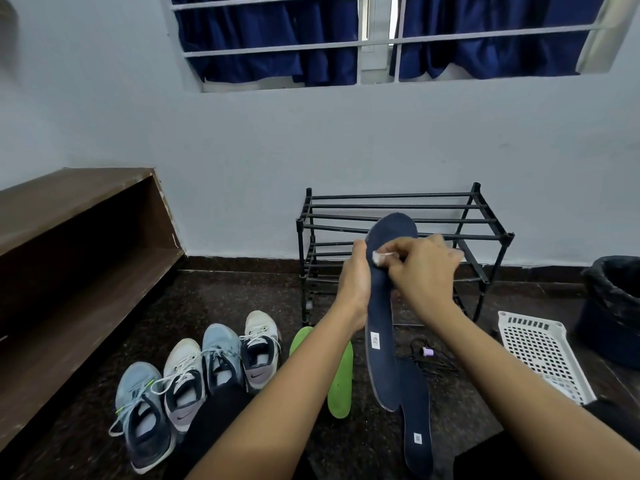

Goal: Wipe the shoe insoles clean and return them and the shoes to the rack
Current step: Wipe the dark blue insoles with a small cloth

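Note:
My left hand (353, 277) grips a dark blue insole (382, 317) from its left edge and holds it upright in front of the black shoe rack (405, 209). My right hand (424, 268) pinches a small white wipe (378, 257) against the insole's upper part. A second dark blue insole (417, 420) lies on the floor below it. Two green insoles (341, 382) lie to its left, partly hidden by my left forearm. Several sneakers (194, 375), light blue and white, stand in a row on the floor at the left.
A white perforated basket (543, 355) lies on the floor at the right, with a dark bin lined with a black bag (613, 306) behind it. A brown wooden bench (79, 237) runs along the left wall. A black cord with a small purple spool (428, 351) lies near the rack.

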Action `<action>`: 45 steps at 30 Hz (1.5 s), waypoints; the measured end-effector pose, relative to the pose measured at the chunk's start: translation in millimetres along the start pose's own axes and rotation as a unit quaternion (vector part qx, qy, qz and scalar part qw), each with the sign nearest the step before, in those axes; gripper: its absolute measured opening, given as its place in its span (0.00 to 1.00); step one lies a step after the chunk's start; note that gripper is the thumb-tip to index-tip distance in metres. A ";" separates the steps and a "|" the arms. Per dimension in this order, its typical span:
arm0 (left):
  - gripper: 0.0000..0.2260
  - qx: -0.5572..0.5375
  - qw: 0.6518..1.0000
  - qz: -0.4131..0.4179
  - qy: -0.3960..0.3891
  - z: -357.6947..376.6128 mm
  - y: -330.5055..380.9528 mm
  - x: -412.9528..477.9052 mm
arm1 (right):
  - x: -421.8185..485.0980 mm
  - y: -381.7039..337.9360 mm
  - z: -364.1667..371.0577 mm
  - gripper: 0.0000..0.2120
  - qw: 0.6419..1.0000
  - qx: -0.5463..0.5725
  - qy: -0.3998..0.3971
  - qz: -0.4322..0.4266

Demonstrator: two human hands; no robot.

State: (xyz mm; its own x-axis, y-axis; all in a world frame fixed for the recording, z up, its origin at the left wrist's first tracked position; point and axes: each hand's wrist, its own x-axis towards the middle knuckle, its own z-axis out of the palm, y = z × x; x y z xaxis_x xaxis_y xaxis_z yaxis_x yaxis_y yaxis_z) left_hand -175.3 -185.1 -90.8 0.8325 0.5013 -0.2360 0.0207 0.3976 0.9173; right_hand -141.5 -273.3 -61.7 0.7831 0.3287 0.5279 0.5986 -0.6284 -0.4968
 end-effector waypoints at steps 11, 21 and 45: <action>0.25 0.016 1.000 -0.008 -0.025 7.3 -3.0 -3.1 | 16.8 13.0 -9.4 0.02 0.998 0.044 0.029 0.046; 0.26 0.029 0.999 -0.002 0.015 -8.7 7.8 -3.5 | -24.0 -12.1 4.5 0.08 0.999 -0.007 -0.032 -0.034; 0.21 0.031 0.999 -0.013 0.016 -9.6 6.9 0.9 | -31.6 -17.7 6.7 0.11 0.996 -0.018 -0.069 -0.044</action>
State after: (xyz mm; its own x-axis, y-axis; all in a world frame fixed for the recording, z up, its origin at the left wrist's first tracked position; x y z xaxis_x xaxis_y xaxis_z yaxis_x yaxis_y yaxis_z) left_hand -179.7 -174.5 -87.8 0.8132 0.5157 -0.2698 0.0779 0.3629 0.9286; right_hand -175.8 -267.8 -74.2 0.7447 0.4759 0.4680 0.6618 -0.6172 -0.4254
